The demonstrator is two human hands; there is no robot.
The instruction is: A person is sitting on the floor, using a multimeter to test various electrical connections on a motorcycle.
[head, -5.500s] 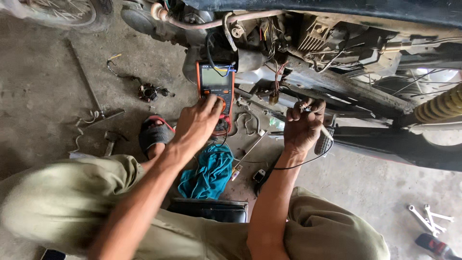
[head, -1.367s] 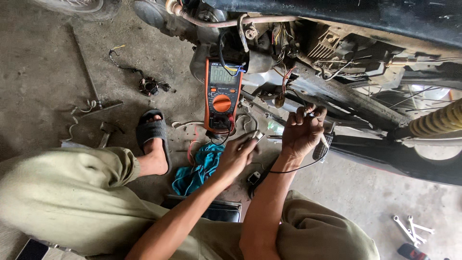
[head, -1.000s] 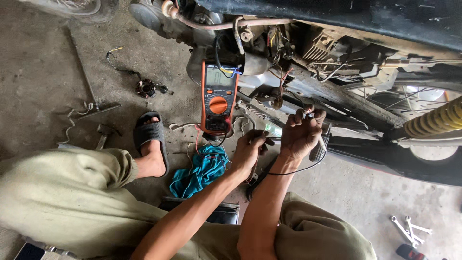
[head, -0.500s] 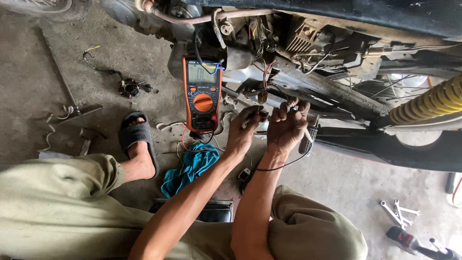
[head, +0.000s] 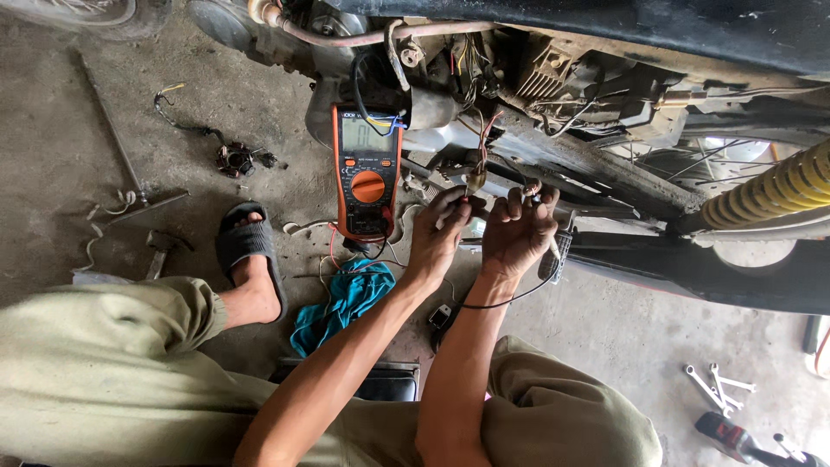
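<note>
Now left hand (head: pixel 439 235) up from floor, beside right hand (head: pixel 517 232) at connector (head: pixel 475 180).

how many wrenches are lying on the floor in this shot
3, as far as shows: silver wrenches fanned together on the concrete at lower right, beside a dark tool. More may lie under the motorcycle or beyond the frame.

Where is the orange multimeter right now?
In the head view, the multimeter leans upright against the motorcycle's engine, just left of the left hand, above the blue rag.
</note>
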